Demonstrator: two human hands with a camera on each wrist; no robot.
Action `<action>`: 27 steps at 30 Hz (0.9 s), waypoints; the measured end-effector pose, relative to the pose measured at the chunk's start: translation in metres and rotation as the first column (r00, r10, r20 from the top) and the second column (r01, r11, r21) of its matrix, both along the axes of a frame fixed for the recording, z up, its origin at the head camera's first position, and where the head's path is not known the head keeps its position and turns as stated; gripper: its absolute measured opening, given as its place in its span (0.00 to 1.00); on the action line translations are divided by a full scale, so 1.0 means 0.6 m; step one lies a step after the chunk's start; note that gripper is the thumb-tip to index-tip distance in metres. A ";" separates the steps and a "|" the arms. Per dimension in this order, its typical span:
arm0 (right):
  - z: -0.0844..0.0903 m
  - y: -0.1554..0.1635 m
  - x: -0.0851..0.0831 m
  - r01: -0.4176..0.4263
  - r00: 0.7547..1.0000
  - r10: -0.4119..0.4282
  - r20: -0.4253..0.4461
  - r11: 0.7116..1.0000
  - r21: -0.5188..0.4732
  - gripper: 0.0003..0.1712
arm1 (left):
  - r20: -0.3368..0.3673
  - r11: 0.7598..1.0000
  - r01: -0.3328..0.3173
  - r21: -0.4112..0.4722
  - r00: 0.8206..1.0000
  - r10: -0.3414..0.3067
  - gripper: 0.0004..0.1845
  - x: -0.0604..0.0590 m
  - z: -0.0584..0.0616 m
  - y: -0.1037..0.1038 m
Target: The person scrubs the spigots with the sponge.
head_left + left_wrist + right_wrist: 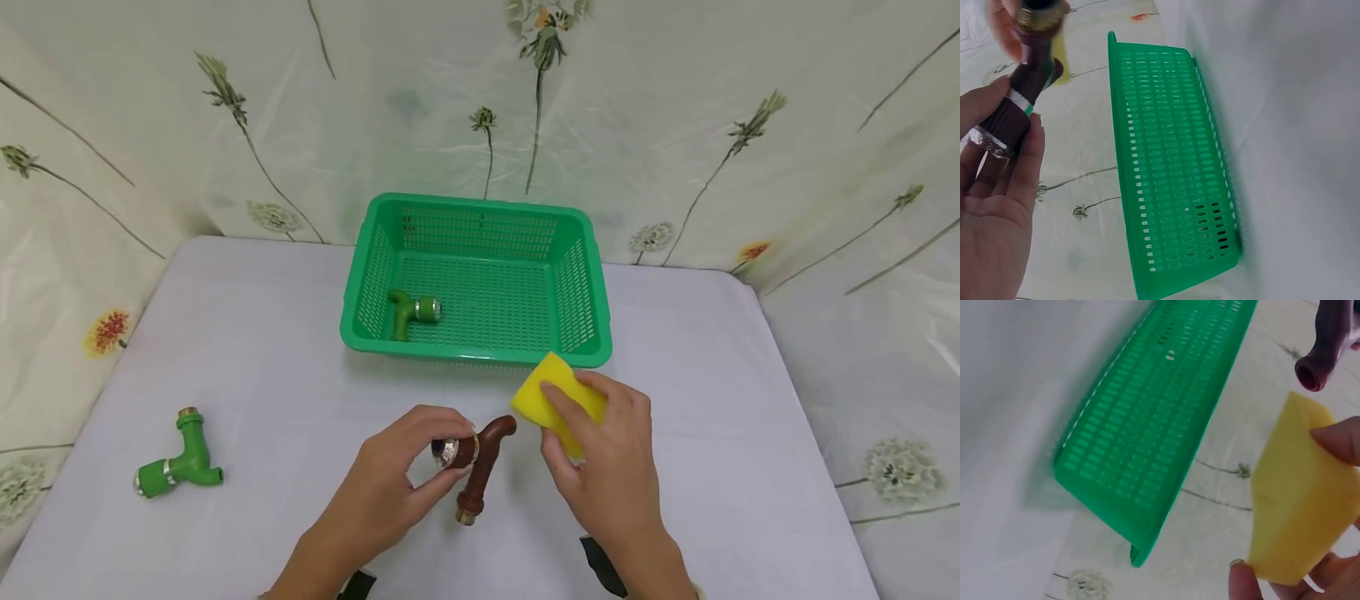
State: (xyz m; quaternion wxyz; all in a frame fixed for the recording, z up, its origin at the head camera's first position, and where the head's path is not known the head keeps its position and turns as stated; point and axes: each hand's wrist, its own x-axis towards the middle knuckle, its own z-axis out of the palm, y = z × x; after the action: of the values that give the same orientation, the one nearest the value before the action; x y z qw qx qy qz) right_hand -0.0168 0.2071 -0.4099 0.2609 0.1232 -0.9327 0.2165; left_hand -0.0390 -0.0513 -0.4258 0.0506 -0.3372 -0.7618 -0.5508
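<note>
My left hand (420, 454) pinches the silver-capped end of a brown plastic tap (480, 462), held just above the white table (285, 350). The left wrist view shows the same brown tap (1022, 103) between my fingertips (1025, 159). A yellow sponge (558, 400) is gripped by my right hand (600, 450), right beside the tap's spout. In the right wrist view the sponge (1300, 522) sits between thumb and fingers, with the tap's spout (1325, 344) above it.
A green plastic basket (360, 333) stands behind the hands and holds one green tap (412, 311). Another green tap (180, 462) lies on the table at the left. A flowered curtain (675, 125) closes off the back and sides.
</note>
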 end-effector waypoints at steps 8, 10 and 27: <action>-0.005 -0.025 0.025 -0.063 0.987 0.040 -0.154 0.988 -0.144 0.23 | 0.185 0.992 -0.056 0.117 0.982 0.034 0.24 -0.001 0.000 -0.005; -0.011 -0.032 0.026 -0.089 0.974 0.059 -0.221 0.988 -0.129 0.24 | 0.253 0.983 -0.064 0.170 0.967 0.019 0.24 0.000 0.001 -0.005; -0.055 -0.013 0.027 -0.056 0.968 0.021 -0.249 0.989 -0.136 0.24 | 0.394 0.937 -0.133 0.322 0.919 -0.005 0.24 -0.003 0.002 -0.013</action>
State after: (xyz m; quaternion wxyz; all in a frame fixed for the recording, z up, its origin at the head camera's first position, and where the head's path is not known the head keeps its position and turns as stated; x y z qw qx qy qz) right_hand -0.0004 0.1995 -0.4428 0.3788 0.1485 -0.8726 0.2704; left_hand -0.0406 -0.0589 -0.4245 -0.0254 -0.1820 -0.6599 -0.7285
